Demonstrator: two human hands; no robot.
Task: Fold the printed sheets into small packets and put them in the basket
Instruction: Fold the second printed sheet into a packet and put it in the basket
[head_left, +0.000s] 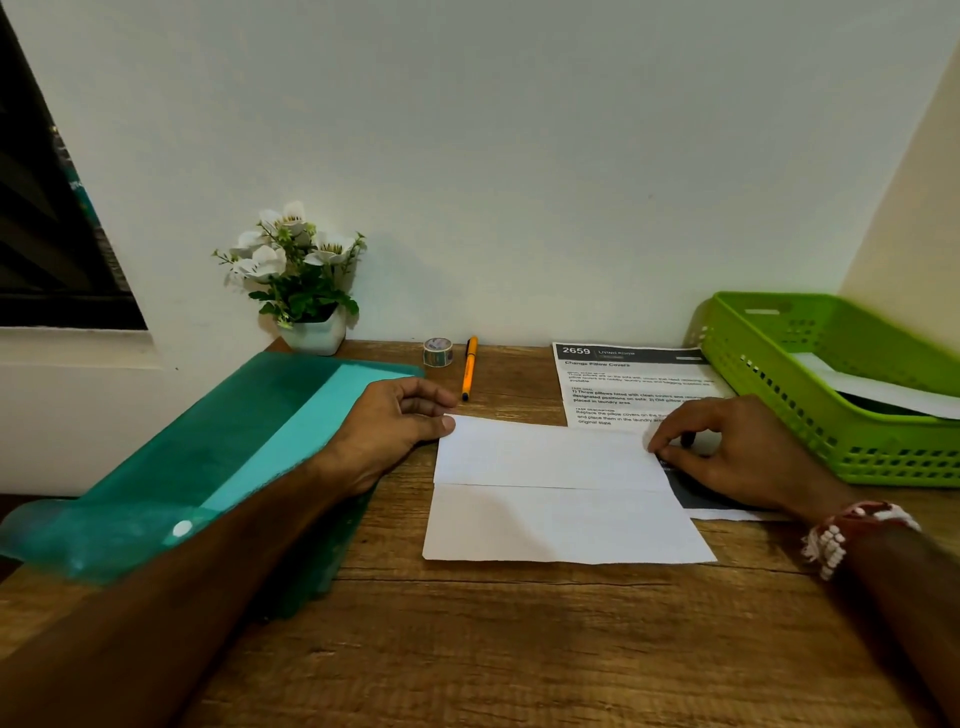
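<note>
- Wooden desk (519, 649) pushed up against a plain wall, everything is laid out on it.
- Big teal folder (234, 441) on the left side, and the person's left forearm crosses over it.
- Green basket (883, 457) at the far right, slotted walls, with some white paper (883, 389) already lying in it.
- The white sheet (561, 519) sits blank side up in the middle of the desk. Its far part is folded toward the person, with a crease running across.
- A second printed page (623, 384) headed "2659" lies flat just behind it, next to the basket.
- Left hand (395, 421): thumb and fingers curled in, pinching the flap's far-left corner.
- Right hand (727, 447): fingers bent down and pinching the flap's right corner. There's a beaded bracelet (841, 535) on that wrist.
- Little potted plant (296, 270) with white flowers sits back by the wall.
- Orange pen (469, 369) lies behind the sheet.
- Small tape roll (438, 352) stands just left of the pen.
</note>
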